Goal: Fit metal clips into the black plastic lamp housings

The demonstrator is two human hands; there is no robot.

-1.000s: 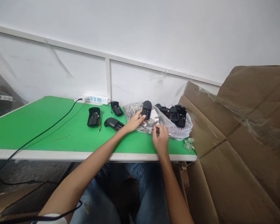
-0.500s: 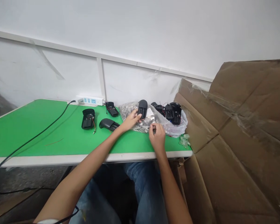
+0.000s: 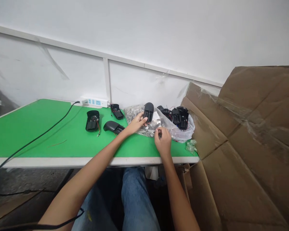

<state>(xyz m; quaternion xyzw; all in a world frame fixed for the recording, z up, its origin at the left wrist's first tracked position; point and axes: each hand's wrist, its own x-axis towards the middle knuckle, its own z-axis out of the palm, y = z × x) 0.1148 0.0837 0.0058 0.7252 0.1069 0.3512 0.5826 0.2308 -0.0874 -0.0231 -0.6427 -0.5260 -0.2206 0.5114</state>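
Note:
A black plastic housing with slots in its lower half [image 3: 148, 110] is gripped in my left hand [image 3: 136, 124], thumb on its lower front. It is held up over a clear plastic bag [image 3: 135, 113] of small shiny metal pieces. My right hand [image 3: 163, 140] is closed in front of the bag's near side, its fingers curled round small dark metal pieces that I cannot make out clearly. On the left lie several similar black housings: one with loose wires [image 3: 92, 121], one behind it [image 3: 117, 111], and one beside my left forearm [image 3: 113, 127].
More black housings [image 3: 179, 117] with red wires lie on a plastic bag at the right. A power strip [image 3: 95, 102] with a black cable stands against the wall. Large cardboard [image 3: 250, 154] borders the green tabletop [image 3: 50, 128] on the right. Crumpled clear plastic [image 3: 190, 146] lies near the corner.
Both hands stay almost where they were, still holding the same things. The camera view has shifted slightly, and my legs beneath the table have moved left.

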